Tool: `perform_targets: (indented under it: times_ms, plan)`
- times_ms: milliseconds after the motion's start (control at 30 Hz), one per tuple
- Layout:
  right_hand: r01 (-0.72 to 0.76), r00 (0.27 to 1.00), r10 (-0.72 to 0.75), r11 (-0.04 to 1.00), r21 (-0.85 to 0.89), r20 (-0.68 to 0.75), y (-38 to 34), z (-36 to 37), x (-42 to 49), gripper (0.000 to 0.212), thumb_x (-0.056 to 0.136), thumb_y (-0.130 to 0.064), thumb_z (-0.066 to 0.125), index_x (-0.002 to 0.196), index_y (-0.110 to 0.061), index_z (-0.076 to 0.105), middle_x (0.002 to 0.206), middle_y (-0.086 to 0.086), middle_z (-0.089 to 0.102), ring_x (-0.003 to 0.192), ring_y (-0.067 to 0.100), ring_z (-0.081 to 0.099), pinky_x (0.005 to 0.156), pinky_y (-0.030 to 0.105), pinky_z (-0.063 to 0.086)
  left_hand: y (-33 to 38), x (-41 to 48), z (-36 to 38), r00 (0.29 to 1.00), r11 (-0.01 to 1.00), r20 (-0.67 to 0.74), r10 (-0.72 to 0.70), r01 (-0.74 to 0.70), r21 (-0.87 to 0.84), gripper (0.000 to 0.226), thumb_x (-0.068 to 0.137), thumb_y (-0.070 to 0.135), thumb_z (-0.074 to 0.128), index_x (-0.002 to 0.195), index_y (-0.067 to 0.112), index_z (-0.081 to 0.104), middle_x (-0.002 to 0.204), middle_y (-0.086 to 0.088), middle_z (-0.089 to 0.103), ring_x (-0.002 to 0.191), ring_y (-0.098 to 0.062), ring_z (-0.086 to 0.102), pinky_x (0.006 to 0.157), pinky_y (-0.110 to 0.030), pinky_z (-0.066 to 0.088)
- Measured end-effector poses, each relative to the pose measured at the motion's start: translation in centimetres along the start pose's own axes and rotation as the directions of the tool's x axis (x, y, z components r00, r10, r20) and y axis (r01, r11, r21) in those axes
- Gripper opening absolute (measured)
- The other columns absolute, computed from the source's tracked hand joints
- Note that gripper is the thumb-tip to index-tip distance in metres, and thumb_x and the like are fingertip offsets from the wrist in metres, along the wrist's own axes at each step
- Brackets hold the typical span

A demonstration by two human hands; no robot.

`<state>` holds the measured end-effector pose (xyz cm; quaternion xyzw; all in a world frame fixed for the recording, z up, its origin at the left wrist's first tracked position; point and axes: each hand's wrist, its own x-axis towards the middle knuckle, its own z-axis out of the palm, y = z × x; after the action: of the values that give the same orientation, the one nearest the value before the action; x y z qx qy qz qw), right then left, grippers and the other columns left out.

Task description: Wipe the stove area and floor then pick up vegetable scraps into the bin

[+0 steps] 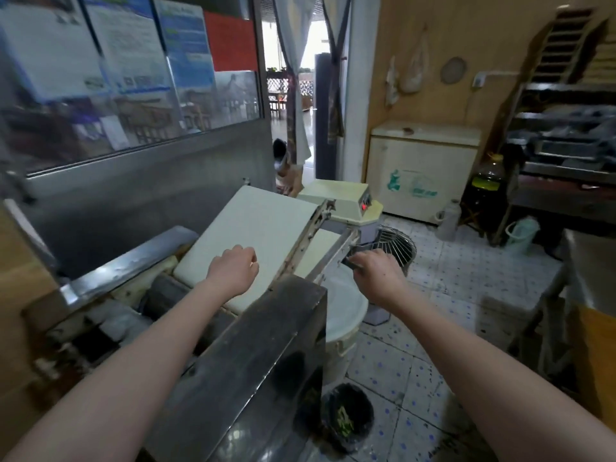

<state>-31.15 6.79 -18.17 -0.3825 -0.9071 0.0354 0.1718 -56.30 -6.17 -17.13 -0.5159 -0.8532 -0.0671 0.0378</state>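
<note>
Round black-lined bin [361, 406] holding green vegetable scraps [344, 425] stands on the speckled tiled floor [443, 281], against the dark steel machine housing [266, 355]. Right hand [376, 276] grips a small dark object [352, 261]. Left hand [233, 271], fingers curled with nothing visible in them, rests on the cream belt [260, 218].

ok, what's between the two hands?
Head view: a metal rail edging the white board under the left hand, then a narrow white strip before the right hand.

You get dim, soft, slightly blurred footage; daylight blows out the doorway [308, 48] top centre, and the edges bow.
</note>
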Motion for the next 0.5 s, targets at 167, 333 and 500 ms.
perform_targets:
  times_ms: [167, 333, 500]
  plan:
    - [0.087, 0.996, -0.087, 0.996, 0.006, -0.014, -4.4, -0.4, 4.9, 0.035, 0.092, -0.019, 0.048, 0.125, -0.022, 0.057, 0.128, 0.003, 0.06, 0.12, 0.024, 0.049, 0.099, 0.041, 0.039, -5.3, 2.2, -3.9, 0.998, 0.997, -0.036, -0.05, 0.048, -0.058, 0.033, 0.097, 0.03, 0.04, 0.121, 0.011, 0.052, 0.125, -0.013, 0.055, 0.114, -0.032, 0.053, 0.094, -0.042, 0.043]
    - [0.164, 0.986, -0.162, 0.986, 0.042, -0.035, -9.5, -1.4, 10.4, 0.033, 0.092, -0.018, 0.049, 0.124, -0.022, 0.059, 0.129, 0.003, 0.06, 0.12, 0.024, 0.051, 0.099, 0.041, 0.041, -10.3, 4.0, -7.4, 0.982, 0.988, -0.114, -0.15, 0.145, -0.051, 0.028, 0.095, 0.029, 0.042, 0.112, 0.014, 0.057, 0.119, -0.01, 0.057, 0.109, -0.03, 0.055, 0.089, -0.041, 0.044]
    - [0.24, 0.969, -0.235, 0.969, 0.064, -0.082, -13.2, -0.4, 14.9, 0.031, 0.093, -0.021, 0.049, 0.122, -0.023, 0.06, 0.129, 0.0, 0.061, 0.12, 0.022, 0.052, 0.1, 0.04, 0.041, -14.9, 4.3, -7.5, 0.971, 0.981, -0.143, -0.193, 0.195, 0.004, 0.027, 0.097, 0.028, 0.041, 0.113, 0.013, 0.056, 0.116, -0.011, 0.058, 0.106, -0.03, 0.056, 0.087, -0.041, 0.046]
